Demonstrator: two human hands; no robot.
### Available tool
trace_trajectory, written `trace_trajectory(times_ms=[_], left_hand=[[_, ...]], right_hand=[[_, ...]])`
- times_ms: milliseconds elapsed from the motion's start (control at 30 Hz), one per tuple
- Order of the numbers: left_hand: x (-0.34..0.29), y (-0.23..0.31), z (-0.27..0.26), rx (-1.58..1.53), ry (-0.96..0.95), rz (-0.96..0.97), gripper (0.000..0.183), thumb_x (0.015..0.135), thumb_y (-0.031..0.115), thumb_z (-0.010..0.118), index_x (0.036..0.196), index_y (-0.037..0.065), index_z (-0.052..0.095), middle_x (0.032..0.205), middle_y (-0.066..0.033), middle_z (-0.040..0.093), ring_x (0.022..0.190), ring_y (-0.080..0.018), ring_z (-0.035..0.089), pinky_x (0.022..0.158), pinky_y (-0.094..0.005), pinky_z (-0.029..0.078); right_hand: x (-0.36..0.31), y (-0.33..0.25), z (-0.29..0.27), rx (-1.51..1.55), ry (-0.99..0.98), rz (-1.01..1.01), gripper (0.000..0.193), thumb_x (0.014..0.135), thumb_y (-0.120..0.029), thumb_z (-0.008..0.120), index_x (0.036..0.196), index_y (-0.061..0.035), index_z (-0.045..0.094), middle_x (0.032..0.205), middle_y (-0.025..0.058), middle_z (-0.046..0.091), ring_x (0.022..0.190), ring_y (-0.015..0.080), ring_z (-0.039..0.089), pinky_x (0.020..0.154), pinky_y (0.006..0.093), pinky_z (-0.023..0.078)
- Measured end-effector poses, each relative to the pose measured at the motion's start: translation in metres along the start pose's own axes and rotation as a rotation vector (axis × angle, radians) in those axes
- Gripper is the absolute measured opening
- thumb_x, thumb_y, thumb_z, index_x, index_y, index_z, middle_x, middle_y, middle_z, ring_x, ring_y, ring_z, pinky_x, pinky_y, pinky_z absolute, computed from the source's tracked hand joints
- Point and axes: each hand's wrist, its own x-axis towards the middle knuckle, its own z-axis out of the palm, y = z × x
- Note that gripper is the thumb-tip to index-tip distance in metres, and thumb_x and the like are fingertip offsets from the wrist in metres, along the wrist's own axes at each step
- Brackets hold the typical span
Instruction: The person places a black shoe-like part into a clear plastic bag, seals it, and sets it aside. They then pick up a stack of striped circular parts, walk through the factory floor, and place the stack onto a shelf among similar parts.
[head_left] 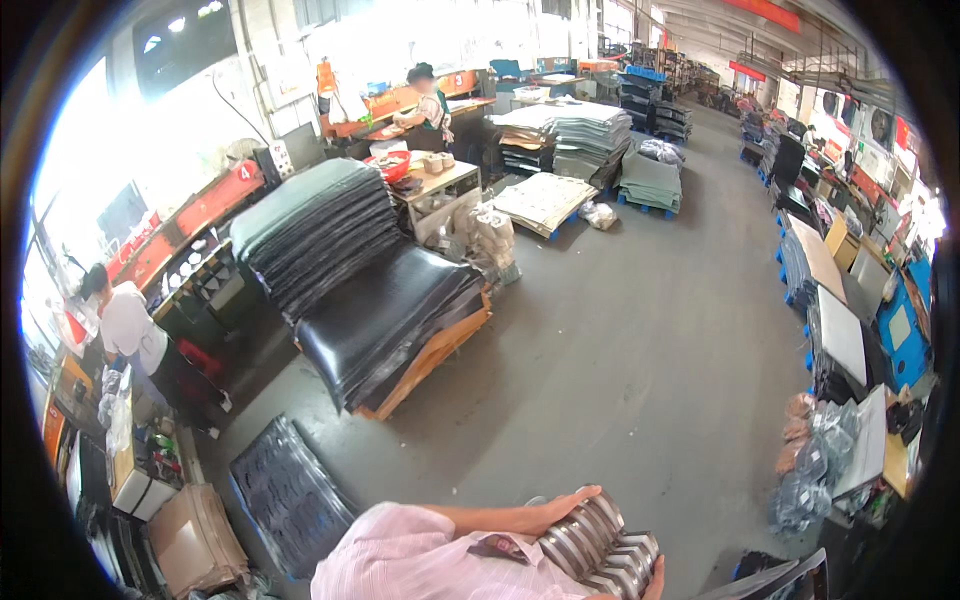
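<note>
Against the front of my body I hold a bundle of curved metal pieces (pixel 585 540), silvery with dark bands between them, in two rows side by side. Their exact kind I cannot make out. My left hand (pixel 570 508) reaches across from the left and closes over the far end of the bundle. At the near right side, my right hand (pixel 656 578) grips the other row; only part of it shows past the metal. A pink sleeve covers my left upper arm.
A tall pile of dark sheets (pixel 390 310) stands ahead on the left, with a low dark stack (pixel 290 490) nearer me. Grey floor (pixel 640 340) runs down the aisle. Bagged goods (pixel 825 450) and stacked sheets line the right. Two people (pixel 140 335) work at left benches.
</note>
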Motion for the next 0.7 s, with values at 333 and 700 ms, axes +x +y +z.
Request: trace_trajectory(times_ms=[333,700], left_hand=[[0.178,0.213,0.015,0.059,-0.100,-0.080,0.092,0.081,0.073,0.058,0.136,0.000,0.050,0.132,-0.0200,0.056,0.116,-0.0304,0.059,0.100,-0.0443,0.047],[0.356,0.455,0.045,-0.008,0.085,-0.077,0.082,0.086,0.071,0.055,0.129,0.002,0.056,0.123,-0.0178,0.063,0.108,-0.0277,0.063,0.094,-0.0422,0.050]], right_hand=[[0.180,-0.154,0.040,0.128,0.100,-0.075,0.050,0.102,-0.044,0.045,0.133,-0.0059,0.053,0.122,0.0120,0.064,0.112,0.0259,0.061,0.099,0.0435,0.050],[0.416,-0.380,0.064,0.133,-0.041,-0.047,0.051,0.103,-0.048,0.041,0.128,-0.0060,0.056,0.119,0.0138,0.066,0.110,0.0282,0.063,0.097,0.0469,0.051]])
